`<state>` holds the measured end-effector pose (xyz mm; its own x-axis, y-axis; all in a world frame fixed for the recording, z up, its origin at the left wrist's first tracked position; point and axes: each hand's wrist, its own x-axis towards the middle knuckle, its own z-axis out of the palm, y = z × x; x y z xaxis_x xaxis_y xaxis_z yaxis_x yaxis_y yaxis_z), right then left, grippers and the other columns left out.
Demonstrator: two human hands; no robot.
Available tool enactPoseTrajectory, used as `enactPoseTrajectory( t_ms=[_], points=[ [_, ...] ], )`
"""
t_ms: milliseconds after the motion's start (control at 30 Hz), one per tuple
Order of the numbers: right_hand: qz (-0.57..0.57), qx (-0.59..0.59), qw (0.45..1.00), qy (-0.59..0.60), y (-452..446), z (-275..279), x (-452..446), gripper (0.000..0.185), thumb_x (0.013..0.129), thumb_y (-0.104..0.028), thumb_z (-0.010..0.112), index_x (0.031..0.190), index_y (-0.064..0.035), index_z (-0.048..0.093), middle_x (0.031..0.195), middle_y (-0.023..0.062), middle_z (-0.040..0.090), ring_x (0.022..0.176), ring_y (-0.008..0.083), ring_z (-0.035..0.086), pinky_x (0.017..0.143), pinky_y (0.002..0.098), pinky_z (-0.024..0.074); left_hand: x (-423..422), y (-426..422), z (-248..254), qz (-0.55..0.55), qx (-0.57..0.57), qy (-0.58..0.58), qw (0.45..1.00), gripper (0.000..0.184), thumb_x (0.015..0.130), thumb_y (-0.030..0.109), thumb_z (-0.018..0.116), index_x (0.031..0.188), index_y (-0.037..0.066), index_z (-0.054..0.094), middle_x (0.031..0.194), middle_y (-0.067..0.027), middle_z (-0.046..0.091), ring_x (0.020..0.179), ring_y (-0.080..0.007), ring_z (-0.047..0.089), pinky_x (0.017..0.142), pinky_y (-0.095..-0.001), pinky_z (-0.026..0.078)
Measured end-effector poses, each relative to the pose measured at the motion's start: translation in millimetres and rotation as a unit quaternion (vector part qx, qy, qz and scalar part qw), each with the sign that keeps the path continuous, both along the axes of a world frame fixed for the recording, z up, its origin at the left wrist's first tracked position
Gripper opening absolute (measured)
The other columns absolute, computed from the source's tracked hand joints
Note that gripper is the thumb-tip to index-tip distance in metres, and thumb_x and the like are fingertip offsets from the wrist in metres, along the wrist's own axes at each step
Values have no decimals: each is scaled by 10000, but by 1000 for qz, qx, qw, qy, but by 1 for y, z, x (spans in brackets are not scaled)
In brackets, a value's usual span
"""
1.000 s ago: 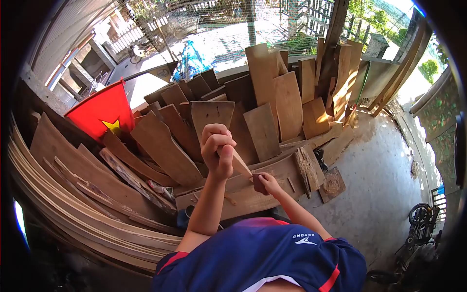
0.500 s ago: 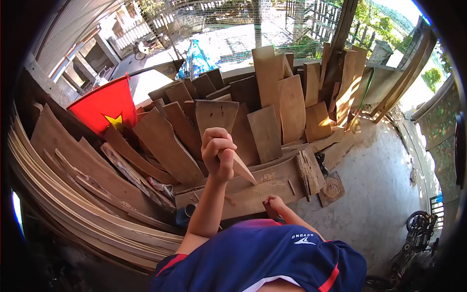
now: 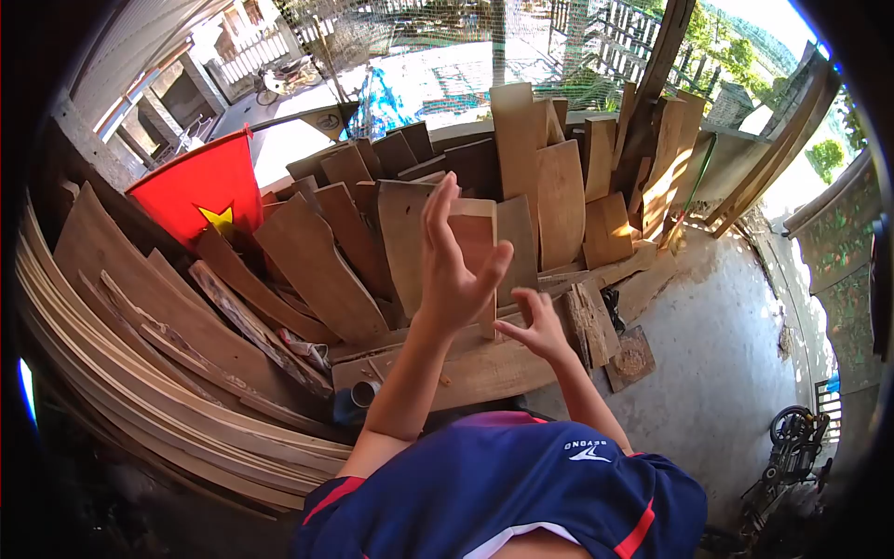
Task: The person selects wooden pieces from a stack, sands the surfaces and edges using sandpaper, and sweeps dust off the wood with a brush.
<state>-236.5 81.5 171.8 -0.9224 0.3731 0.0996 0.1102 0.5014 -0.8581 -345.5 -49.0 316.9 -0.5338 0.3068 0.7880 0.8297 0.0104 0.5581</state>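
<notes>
Me: My left hand [image 3: 458, 279] has uncurled since half a second ago, and the wooden piece [image 3: 476, 238], which was sloping down with its point toward the right, now stands almost upright. My right hand [image 3: 542, 333] has come up nearer to it.

Friend: Please begin from the left side. What is there?

Me: At the far left there are long curved boards [image 3: 140, 373], one over another. Then comes a red flag [image 3: 191, 186] with a yellow star [image 3: 218, 220], and after it many brown planks [image 3: 317, 270], leaning in a row. Just beside my left forearm is a dark round container [image 3: 343, 408].

Friend: And how is your left hand?

Me: Its fingers are nearly straight and point upward, with the thumb well apart from them. The wooden piece is in this gap, its pale narrow edge just behind the thumb. How firmly I hold it, I cannot tell.

Friend: And further to the right?

Me: My right hand is spread, thumb away from the fingers, and I see nothing held in it. The thumb is at the lower end of the wooden piece; whether it touches, I cannot tell. Near this hand is a rough slab [image 3: 589, 328], then a green-handled broom [image 3: 673, 238], and at the far right a dark wheeled vehicle [image 3: 787, 456].
</notes>
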Motion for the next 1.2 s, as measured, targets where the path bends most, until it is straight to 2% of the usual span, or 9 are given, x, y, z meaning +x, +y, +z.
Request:
enactPoseTrajectory(
  t_ms=[267,400,600,767,900,933,1000,1067,1200],
  points=[
    [-87,168,927,324,-14,80,8,991,417,-463,855,1184,-60,376,1108,118,342,1061,281,374,872,375,388,7,-54,-91,-3,-3,-210,978,521,866,268,528,1283,24,332,1296,-170,370,1092,-289,491,925,-381,383],
    [-143,202,887,390,-29,75,18,527,679,-286,714,1042,-50,414,1070,98,364,1069,274,361,924,387,304,17,-108,-243,130,-239,-250,929,414,822,272,559,1159,47,473,1205,-192,443,1003,-324,528,877,-394,419],
    [-142,141,901,384,-13,70,28,518,642,-189,628,1070,-57,367,1054,79,377,1089,229,357,945,353,299,106,-217,-411,105,-437,-613,649,356,745,371,601,902,52,625,880,-161,632,873,-288,601,763,-378,468],
    [-219,101,882,406,-10,71,8,530,666,-287,535,1075,17,390,1125,144,389,1100,278,372,994,395,252,143,-270,-502,149,-407,-691,579,365,749,326,495,541,34,563,501,-116,546,506,-243,552,545,-394,419],
    [-38,349,794,496,66,81,19,263,705,-174,427,822,36,534,1027,300,485,1049,370,473,972,426,348,132,-258,-537,165,-516,-646,538,324,760,316,497,847,32,627,886,-192,621,881,-331,594,759,-415,475],
    [-280,174,823,462,27,92,4,607,725,-281,466,1132,168,421,1087,321,484,1091,414,441,939,491,377,119,-251,-540,87,-565,-633,522,346,761,313,498,929,36,622,975,-195,609,959,-342,573,811,-421,471],
    [-149,329,770,526,67,101,31,520,740,-263,472,1054,151,496,1063,320,502,1015,432,484,901,484,417,88,-230,-547,-23,-641,-553,532,375,745,307,523,1009,54,604,1051,-171,594,990,-327,565,827,-423,470],
    [-109,341,780,513,80,95,34,470,756,-247,478,1018,140,530,1057,320,510,973,442,505,881,470,437,73,-207,-575,76,-601,-475,638,355,759,310,520,1003,64,598,1001,-154,613,953,-319,580,812,-432,471],
    [-86,267,845,456,87,62,9,493,721,-249,494,1034,131,502,1062,293,499,993,405,488,905,443,401,23,-153,-616,181,-578,-583,541,372,780,424,577,906,75,610,869,-107,643,844,-286,615,735,-421,477]
  ],
)
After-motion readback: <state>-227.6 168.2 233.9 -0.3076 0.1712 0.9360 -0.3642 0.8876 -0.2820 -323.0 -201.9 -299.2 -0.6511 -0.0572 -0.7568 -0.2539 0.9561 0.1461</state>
